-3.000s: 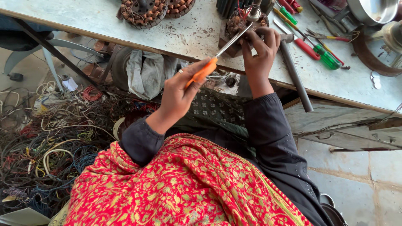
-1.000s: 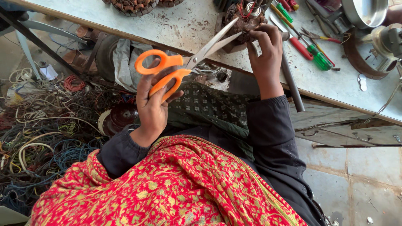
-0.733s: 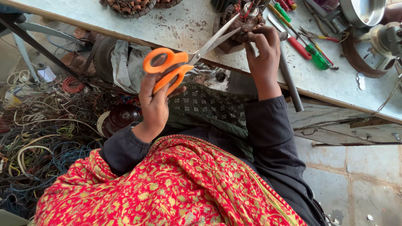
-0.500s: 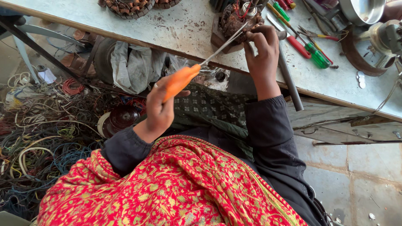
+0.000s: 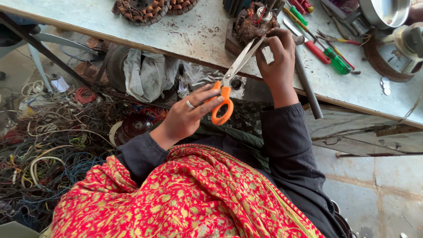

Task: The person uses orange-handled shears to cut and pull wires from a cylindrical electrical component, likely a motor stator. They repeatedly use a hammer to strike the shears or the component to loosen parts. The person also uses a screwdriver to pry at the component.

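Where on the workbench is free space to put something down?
The bare patch of workbench lies between the round coil pieces and the wound part. Another lies right of the green screwdriver. Around the screwdrivers it is crowded.

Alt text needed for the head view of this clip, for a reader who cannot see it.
Seen from above, a person's left hand holds orange-handled scissors with the blades at a wire-wound motor part that the right hand steadies on a grey workbench. Screwdrivers lie on the bench, and tangled wires cover the floor to the left.
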